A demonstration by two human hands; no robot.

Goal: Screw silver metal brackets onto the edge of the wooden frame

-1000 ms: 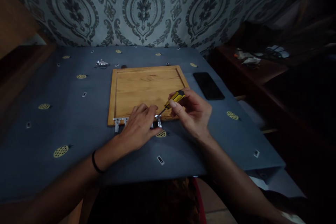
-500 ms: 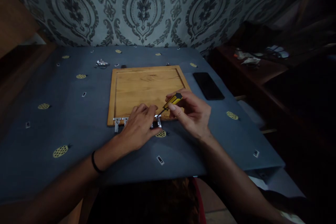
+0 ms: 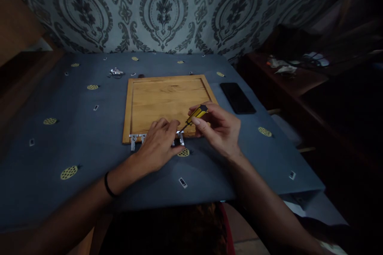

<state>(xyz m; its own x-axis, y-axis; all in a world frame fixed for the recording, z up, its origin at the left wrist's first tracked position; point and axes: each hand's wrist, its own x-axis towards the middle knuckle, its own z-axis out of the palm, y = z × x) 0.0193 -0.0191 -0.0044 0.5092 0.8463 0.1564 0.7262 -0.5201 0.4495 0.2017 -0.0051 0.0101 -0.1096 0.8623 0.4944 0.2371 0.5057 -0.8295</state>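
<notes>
A yellow-and-black screwdriver (image 3: pixel 196 115) is pinched in my right hand (image 3: pixel 223 129), fingers closed round its handle. Its shaft slants down to the left, and the tip meets a silver metal hinge (image 3: pixel 181 138) at the near edge of a wooden panel (image 3: pixel 170 99). My left hand (image 3: pixel 158 141) lies over that edge, its thumb and forefinger about the same hinge. Left of it, another silver hinge (image 3: pixel 133 142) sits on the edge. More metal hardware is partly covered by my left fingers. Any screw under the tip is too small to make out.
The panel lies on a table with a blue pineapple-print cloth (image 3: pixel 89 139). A black phone (image 3: pixel 237 98) is to its right. Small metal pieces (image 3: pixel 115 72) lie behind on the left, and a small dark object (image 3: pixel 141 75) is by the panel's far edge. A patterned curtain (image 3: pixel 163 12) hangs behind.
The screwdriver handle and my right fingers have shifted very slightly, with the tip still at the hinge. My left hand stays in place.
</notes>
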